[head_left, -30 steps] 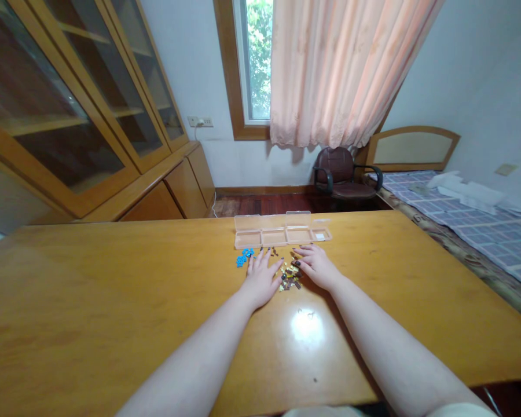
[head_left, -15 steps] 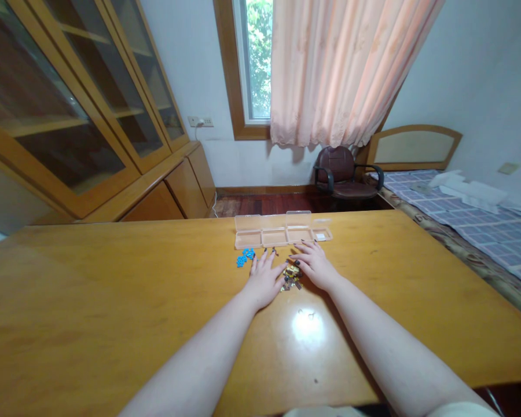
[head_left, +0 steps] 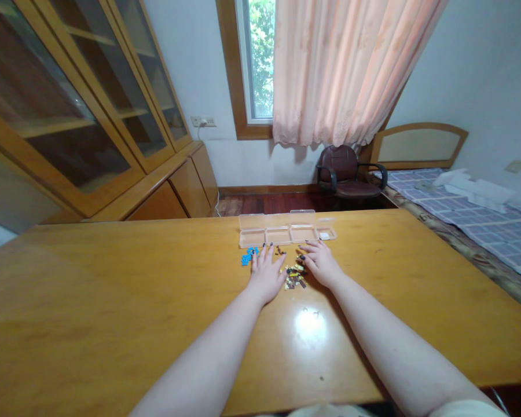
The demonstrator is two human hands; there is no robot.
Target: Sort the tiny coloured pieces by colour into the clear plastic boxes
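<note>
A mixed pile of small yellow, brown and black pieces lies on the wooden table between my hands. My left hand rests palm down at the pile's left side, fingers spread and pointing away from me. Just beyond its fingers sits a little group of brown pieces. Small bright blue pieces are clustered left of those fingertips. My right hand is at the pile's right edge, fingers apart, its thumb and index side close to dark pieces. Behind the hands stands a clear plastic compartment box with raised lids.
A small white item lies in the box's right compartment. Tiny loose bits are on the table nearer me. Beyond the table stand a maroon armchair, a bed and a glass-door cabinet.
The whole view has shifted slightly. My left hand has moved a little forward and my hands stand farther apart, so more of the brown pieces and the mixed pile shows.
</note>
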